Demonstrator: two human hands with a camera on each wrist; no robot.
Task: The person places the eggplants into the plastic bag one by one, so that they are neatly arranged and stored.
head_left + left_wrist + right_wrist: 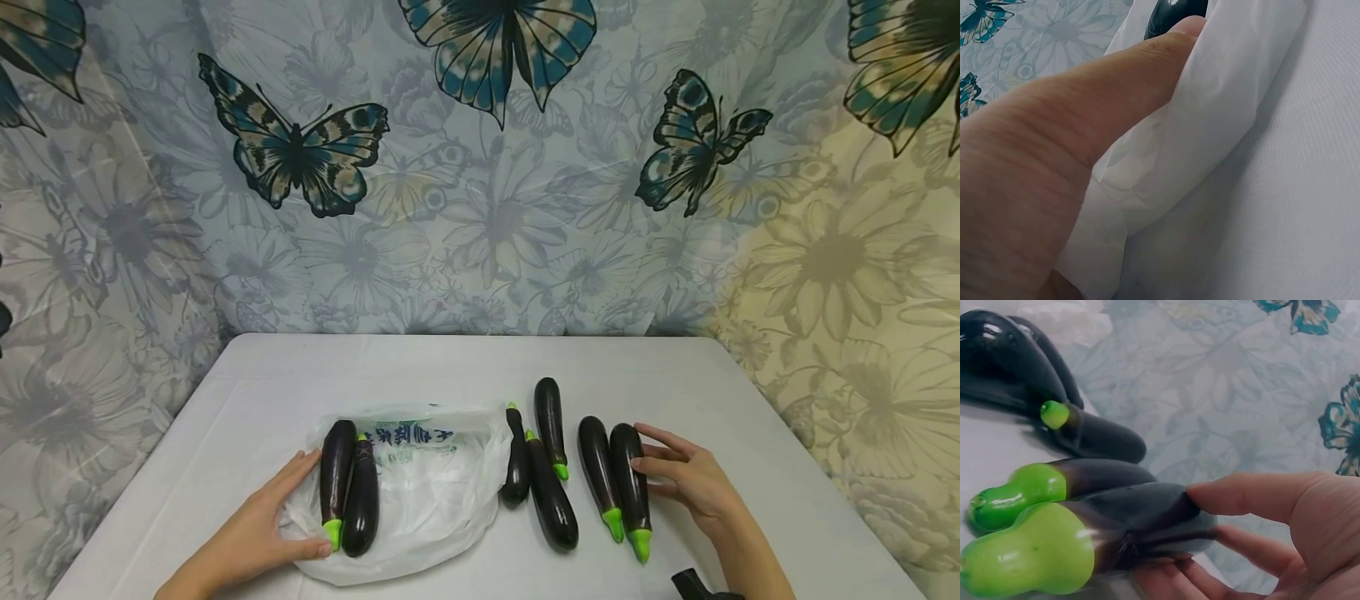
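My left hand point(251, 525) rests at the left side of a white plastic bag point(435, 517), thumb and fingers spread apart. Its straight thumb point(1129, 78) reaches over the bag's edge toward a dark eggplant point(1175, 15), and a fold of film overlaps the thumb tip. Two eggplants lie side by side at the bag's left end, the outer one point(339, 475) along this hand. On the right, my right hand point(690, 479) grips a glossy eggplant point(628, 475) with a bright green stem end, thumb on one side, fingers on the other. Another eggplant point(596, 458) lies right beside it.
Between bag and right hand lie more eggplants: a small one point(516, 467) at the bag's edge, a longer one point(551, 500), and one farther back point(550, 417). A black object point(697, 583) shows by the right wrist. Behind the white table point(375, 358) hangs butterfly-patterned cloth point(495, 250).
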